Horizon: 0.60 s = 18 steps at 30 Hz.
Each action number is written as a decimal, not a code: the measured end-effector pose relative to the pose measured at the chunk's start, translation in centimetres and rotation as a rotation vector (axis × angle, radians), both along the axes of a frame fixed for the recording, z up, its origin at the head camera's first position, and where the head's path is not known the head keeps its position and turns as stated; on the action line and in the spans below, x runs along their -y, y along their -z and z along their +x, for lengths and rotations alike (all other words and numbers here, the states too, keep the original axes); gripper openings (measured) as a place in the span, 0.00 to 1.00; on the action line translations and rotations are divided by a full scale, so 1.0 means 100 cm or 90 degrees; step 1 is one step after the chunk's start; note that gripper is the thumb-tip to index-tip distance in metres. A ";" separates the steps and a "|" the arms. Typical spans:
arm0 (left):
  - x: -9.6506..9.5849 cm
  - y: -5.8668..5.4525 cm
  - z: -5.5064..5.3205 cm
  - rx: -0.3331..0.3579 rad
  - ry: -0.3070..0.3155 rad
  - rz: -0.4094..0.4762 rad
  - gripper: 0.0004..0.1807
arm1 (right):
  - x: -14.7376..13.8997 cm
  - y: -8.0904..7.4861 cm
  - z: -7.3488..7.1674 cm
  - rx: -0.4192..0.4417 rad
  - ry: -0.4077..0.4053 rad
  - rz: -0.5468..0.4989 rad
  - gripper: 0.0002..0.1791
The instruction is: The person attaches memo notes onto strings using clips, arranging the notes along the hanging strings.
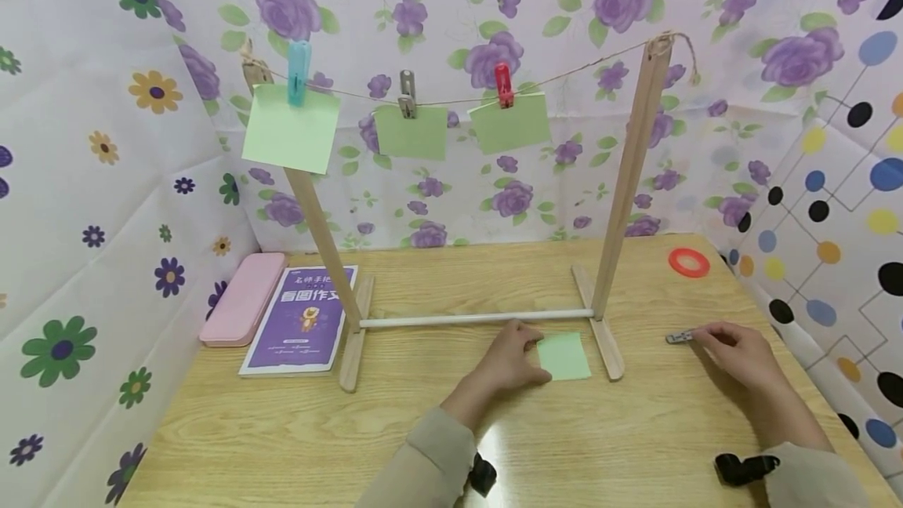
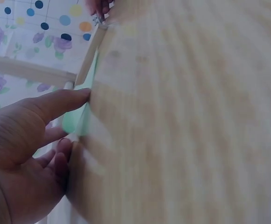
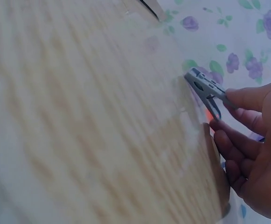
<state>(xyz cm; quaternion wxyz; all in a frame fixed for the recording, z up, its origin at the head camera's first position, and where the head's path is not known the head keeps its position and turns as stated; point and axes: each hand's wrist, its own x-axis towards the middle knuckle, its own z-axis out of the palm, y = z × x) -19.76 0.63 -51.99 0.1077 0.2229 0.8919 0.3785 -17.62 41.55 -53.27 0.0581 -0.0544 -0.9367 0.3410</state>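
My left hand (image 1: 509,359) is at the left side of a pale green square of paper (image 1: 566,356) on the table. Its thumb and fingers hold opposite edges, and the paper bows slightly in the left wrist view. On the right, my right hand (image 1: 741,355) pinches a grey metal clothespin (image 3: 205,91) by its handle ends, low over the table. Three more green papers hang from a string between two wooden posts: one under a blue clothespin (image 1: 299,73), one under a metal clothespin (image 1: 407,94), one under a red clothespin (image 1: 504,85).
The wooden stand has a left post (image 1: 320,237), a right post (image 1: 632,179) and a white crossbar (image 1: 473,319) low between them. A purple book (image 1: 299,324) and a pink case (image 1: 243,300) lie at left. A red ring (image 1: 689,263) lies at the back right.
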 end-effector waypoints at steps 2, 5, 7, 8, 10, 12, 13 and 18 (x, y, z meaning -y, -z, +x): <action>0.003 -0.002 0.000 0.009 0.013 0.004 0.31 | 0.001 -0.001 0.001 0.013 0.003 -0.034 0.25; 0.007 -0.004 -0.001 0.014 0.031 0.010 0.21 | 0.002 -0.004 0.003 0.031 0.006 -0.068 0.27; 0.009 -0.004 -0.001 0.007 0.040 0.014 0.16 | 0.003 -0.005 0.004 0.040 0.009 -0.086 0.27; 0.010 -0.004 -0.001 0.007 0.042 0.018 0.15 | 0.003 -0.006 0.004 0.039 0.010 -0.088 0.27; 0.011 -0.004 0.000 0.007 0.042 0.026 0.13 | 0.003 -0.006 0.004 0.040 0.007 -0.101 0.28; 0.012 -0.004 0.000 0.014 0.038 0.029 0.12 | 0.002 -0.007 0.003 0.044 -0.005 -0.140 0.29; 0.012 -0.004 0.000 0.019 0.034 0.030 0.13 | 0.002 -0.007 0.003 0.054 -0.011 -0.180 0.29; 0.014 -0.003 0.001 0.023 0.027 0.027 0.12 | 0.000 -0.008 -0.001 0.074 -0.033 -0.430 0.20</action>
